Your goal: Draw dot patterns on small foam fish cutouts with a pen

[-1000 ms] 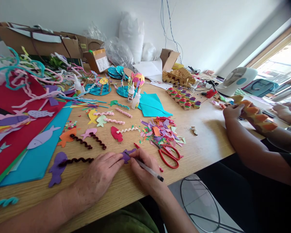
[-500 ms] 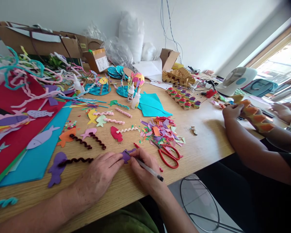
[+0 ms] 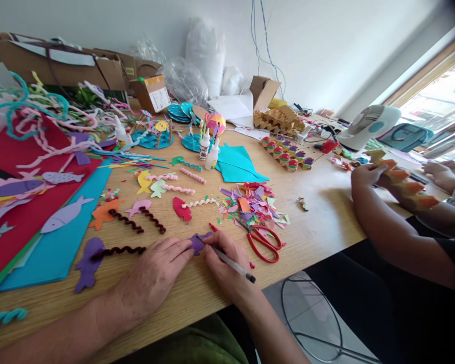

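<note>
While the right hand (image 3: 227,279) is closed round a pen (image 3: 238,268), the left hand (image 3: 153,275) lies flat, fingers together on the purple cutout (image 3: 196,246). The hands are apart, the cutout between their fingertips: 2 o'clock from the left, 10 from the right, long axis roughly 8 to 2 (its left end is hidden). Outward, scissors (image 3: 251,230) lie at 2 o'clock from the right hand, a purple fish (image 3: 90,263) at 9 from the left.
</note>
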`<state>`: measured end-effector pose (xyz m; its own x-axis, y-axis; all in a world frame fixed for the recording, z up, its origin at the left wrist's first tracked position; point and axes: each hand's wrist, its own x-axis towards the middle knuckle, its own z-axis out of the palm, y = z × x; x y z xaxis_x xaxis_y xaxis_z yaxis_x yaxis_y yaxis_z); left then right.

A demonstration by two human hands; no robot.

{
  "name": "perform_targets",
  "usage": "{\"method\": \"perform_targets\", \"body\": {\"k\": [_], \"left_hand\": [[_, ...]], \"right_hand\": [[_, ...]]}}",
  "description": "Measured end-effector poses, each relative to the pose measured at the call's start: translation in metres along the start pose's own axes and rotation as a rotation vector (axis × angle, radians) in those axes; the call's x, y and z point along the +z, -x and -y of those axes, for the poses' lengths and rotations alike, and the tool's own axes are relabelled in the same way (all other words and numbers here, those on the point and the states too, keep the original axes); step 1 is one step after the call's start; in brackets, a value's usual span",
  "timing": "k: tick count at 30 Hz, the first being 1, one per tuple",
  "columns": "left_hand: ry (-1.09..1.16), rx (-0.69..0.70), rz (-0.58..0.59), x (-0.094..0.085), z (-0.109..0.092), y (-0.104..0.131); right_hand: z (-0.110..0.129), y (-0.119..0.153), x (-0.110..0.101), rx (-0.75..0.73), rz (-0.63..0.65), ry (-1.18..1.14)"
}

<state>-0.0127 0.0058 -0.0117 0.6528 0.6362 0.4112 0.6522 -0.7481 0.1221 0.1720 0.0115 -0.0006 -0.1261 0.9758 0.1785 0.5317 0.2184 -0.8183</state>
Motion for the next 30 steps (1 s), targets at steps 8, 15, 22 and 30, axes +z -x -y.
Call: {"method": "perform_targets", "body": {"k": [8, 15, 22, 30], "left_hand": [[-0.004, -0.004, -0.002, -0.0018, -0.0005, -0.001], [-0.015, 0.007, 0.008, -0.0022, -0.0007, -0.001], [-0.034, 0.019, 0.003, -0.0041, -0.0018, -0.0019], [-0.012, 0.014, -0.018, -0.0021, -0.0008, -0.0007]], "right_hand": [[0.0004, -0.0007, 0.0002, -0.027, 0.003, 0.015], [-0.0019, -0.0001, 0.001, -0.005, -0.007, 0.006], [0.0004, 0.0004, -0.0004, -0.029, -0.001, 0.013], [-0.0018, 0.001, 0.0011, -0.01, -0.024, 0.008]]}}
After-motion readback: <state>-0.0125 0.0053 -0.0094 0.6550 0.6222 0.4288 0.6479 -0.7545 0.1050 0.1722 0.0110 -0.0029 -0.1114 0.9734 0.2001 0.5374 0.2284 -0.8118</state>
